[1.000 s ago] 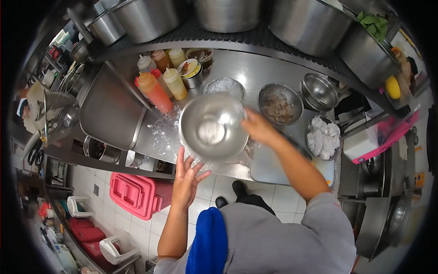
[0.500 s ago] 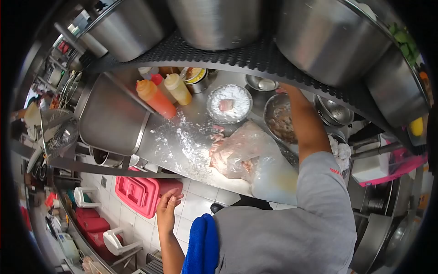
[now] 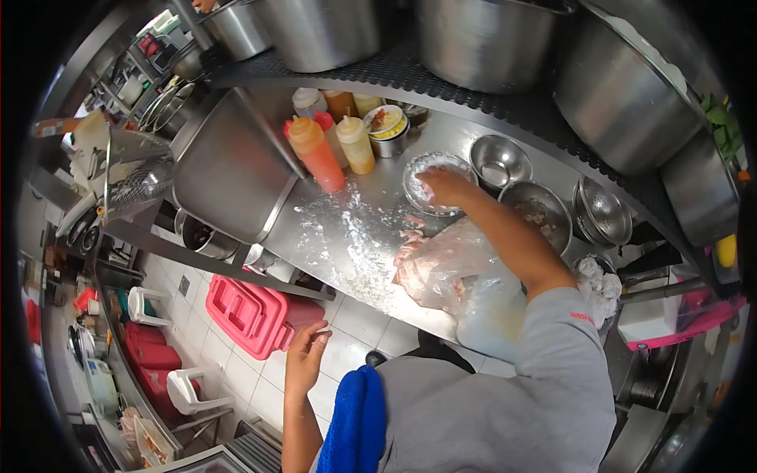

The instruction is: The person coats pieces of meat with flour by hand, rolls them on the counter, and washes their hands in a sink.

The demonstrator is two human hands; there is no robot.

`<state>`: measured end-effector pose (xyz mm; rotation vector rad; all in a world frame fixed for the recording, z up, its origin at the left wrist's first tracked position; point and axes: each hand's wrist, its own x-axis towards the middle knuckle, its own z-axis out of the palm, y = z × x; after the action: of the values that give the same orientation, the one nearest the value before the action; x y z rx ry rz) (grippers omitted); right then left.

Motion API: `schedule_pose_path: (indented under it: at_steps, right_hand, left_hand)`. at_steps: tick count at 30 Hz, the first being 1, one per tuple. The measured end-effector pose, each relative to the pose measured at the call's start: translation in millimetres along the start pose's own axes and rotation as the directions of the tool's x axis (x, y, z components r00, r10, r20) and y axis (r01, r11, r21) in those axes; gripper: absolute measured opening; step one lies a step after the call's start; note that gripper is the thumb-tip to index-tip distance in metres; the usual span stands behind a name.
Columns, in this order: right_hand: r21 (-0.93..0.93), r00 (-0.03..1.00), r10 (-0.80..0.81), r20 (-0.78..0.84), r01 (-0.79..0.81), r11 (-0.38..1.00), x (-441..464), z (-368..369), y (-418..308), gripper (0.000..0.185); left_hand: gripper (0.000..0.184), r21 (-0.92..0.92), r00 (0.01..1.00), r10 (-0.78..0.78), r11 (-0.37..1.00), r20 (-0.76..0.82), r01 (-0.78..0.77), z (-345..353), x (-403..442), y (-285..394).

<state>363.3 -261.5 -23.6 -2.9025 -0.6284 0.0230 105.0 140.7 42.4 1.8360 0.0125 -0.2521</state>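
A blue towel [image 3: 353, 418] is hanging against the person's gray shirt [image 3: 489, 394], and beside it the left hand [image 3: 303, 356] is hovering over the tiled floor [image 3: 264, 386], half open with its fingers loosely bent and no object showing in it. A pink bin [image 3: 248, 315] with a lid is standing on the floor near that hand. On the metal counter [image 3: 315, 260], a clear plastic bag [image 3: 473, 264] is lying flat with pale raw meat [image 3: 426, 272] showing at its left end, and spilled white powder is spreading over the metal to the left of the bag. To the right, a bowl of white-coated pieces [image 3: 597, 284] is sitting partly behind the right sleeve. Farther in, the right hand [image 3: 443, 188] is reaching down into a bowl of white powder [image 3: 412, 189], its fingers bent; whether they are gripping anything cannot be told. A small metal bowl [image 3: 501, 160] is resting just right of it, with a larger metal bowl [image 3: 552, 206] and stacked colanders [image 3: 603, 209] sitting beyond that to the right. Squeeze bottles [image 3: 317, 154] are standing to the left, and big metal pots [image 3: 493, 43] are lining the shelf [image 3: 394, 81] above.
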Motion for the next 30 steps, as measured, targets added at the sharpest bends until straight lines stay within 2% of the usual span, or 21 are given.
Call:
schedule_pose_path:
  at_steps: [2, 4, 6, 7, 8, 10, 11, 14, 15, 18, 19, 20, 21, 22, 23, 24, 25, 26, 27, 28, 30]
  right_hand:
    - [0.028, 0.992, 0.094, 0.086, -0.097, 0.995, 8.2, 11.5, -3.9, 0.066]
    - [0.054, 0.995, 0.095, 0.025, -0.097, 0.994, 9.9, 11.7, -1.1, 0.061]
    - [0.255, 0.972, 0.085, 0.218, -0.141, 0.957, 14.6, 6.4, 8.7, 0.053]
    - [0.400, 0.971, 0.093, 0.218, -0.176, 0.899, 9.1, -3.5, 9.7, 0.048]
    - [0.398, 0.971, 0.086, 0.221, -0.171, 0.901, 8.9, -6.2, 15.4, 0.048]
    - [0.314, 0.980, 0.162, 0.119, -0.192, 0.930, 12.7, -7.0, 37.7, 0.049]
    - [0.324, 0.974, 0.223, 0.046, -0.226, 0.919, 13.7, -2.0, 46.2, 0.058]
    - [0.431, 0.941, 0.326, 0.096, -0.334, 0.838, 11.5, 5.1, 31.8, 0.066]
    - [0.430, 0.941, 0.326, 0.095, -0.334, 0.839, 9.5, 5.0, 22.9, 0.066]
    - [-0.024, 0.955, 0.284, 0.089, -0.283, 0.959, -0.1, -1.4, -6.7, 0.068]
    - [0.006, 0.965, 0.253, 0.069, -0.254, 0.967, 3.4, 5.9, -2.1, 0.057]
    - [0.008, 0.965, 0.251, 0.071, -0.252, 0.968, 4.4, 4.9, 3.0, 0.057]
    - [0.314, 0.965, 0.218, 0.146, -0.254, 0.915, 4.0, 0.0, 6.5, 0.051]
    - [0.585, 0.964, 0.164, 0.207, -0.257, 0.769, 4.7, -3.2, 14.9, 0.046]
    - [0.572, 0.981, 0.136, 0.138, -0.191, 0.798, 13.5, 16.0, 36.7, 0.036]
    - [0.568, 0.981, 0.135, 0.142, -0.193, 0.800, 11.3, 9.3, 43.1, 0.036]
    - [0.472, 0.975, 0.180, 0.130, -0.221, 0.854, 8.4, 3.6, 48.6, 0.037]
    - [0.372, 0.968, 0.223, 0.112, -0.249, 0.894, 6.4, 1.2, 50.7, 0.037]
    - [0.370, 0.950, 0.303, 0.070, -0.307, 0.877, 5.8, 4.4, 50.7, 0.048]
    - [0.369, 0.950, 0.304, 0.071, -0.308, 0.877, 4.5, 10.4, 48.1, 0.048]
    - [0.032, 0.954, 0.294, 0.061, -0.296, 0.955, -0.8, 25.8, 33.6, 0.064]
  left_hand:
    - [0.030, 0.103, 1.000, 0.019, 0.995, 0.002, -0.019, -1.4, -8.8, 3.9]
    - [0.030, 0.054, 1.000, -0.003, 0.999, -0.017, 0.004, -6.7, -17.6, -13.5]
    - [0.030, 0.082, 0.996, -0.068, 0.994, -0.059, 0.073, -10.1, -28.6, -25.7]
    - [0.030, 0.042, 0.995, -0.065, 0.997, -0.078, 0.069, -9.9, -34.1, -31.5]
    - [0.030, 0.037, 0.994, -0.068, 0.997, -0.084, 0.071, -10.5, -38.5, -36.0]
    - [0.030, 0.015, 0.989, -0.119, 0.993, -0.089, 0.121, -11.8, -46.1, -42.3]
    - [0.030, 0.009, 0.987, -0.136, 0.991, -0.090, 0.137, -11.8, -48.4, -43.7]
    - [0.029, 0.010, 0.989, -0.126, 0.992, -0.082, 0.128, -10.1, -50.8, -44.5]
    - [0.029, 0.008, 0.989, -0.125, 0.992, -0.082, 0.126, -9.6, -50.2, -44.3]
    - [0.028, 0.050, 0.991, -0.117, 0.991, -0.063, 0.120, -6.5, -45.8, -40.6]
    - [0.028, 0.041, 0.994, -0.093, 0.995, -0.062, 0.096, -4.7, -44.3, -38.2]
    - [0.028, 0.032, 0.996, -0.070, 0.997, -0.060, 0.072, -4.2, -44.0, -37.2]
    - [0.028, 0.032, 0.995, -0.074, 0.997, -0.061, 0.076, -5.2, -44.6, -39.0]
    - [0.028, 0.039, 0.996, -0.065, 0.997, -0.059, 0.067, -5.9, -44.3, -42.6]
    - [0.028, 0.045, 0.997, -0.055, 0.997, -0.059, 0.057, -6.2, -43.6, -46.3]
    - [0.028, 0.039, 0.997, -0.057, 0.997, -0.059, 0.060, -6.1, -44.2, -49.7]
    - [0.027, 0.030, 0.996, -0.069, 0.997, -0.063, 0.071, -6.3, -45.9, -53.2]
    - [0.027, 0.024, 0.995, -0.079, 0.996, -0.066, 0.081, -6.4, -47.3, -55.9]
    - [0.027, 0.023, 0.995, -0.080, 0.996, -0.065, 0.082, -6.0, -48.3, -58.7]
    - [0.027, 0.016, 0.994, -0.089, 0.996, -0.059, 0.090, -5.4, -49.4, -61.4]
    - [0.027, 0.007, 0.994, -0.098, 0.995, -0.053, 0.098, -3.5, -50.3, -63.9]
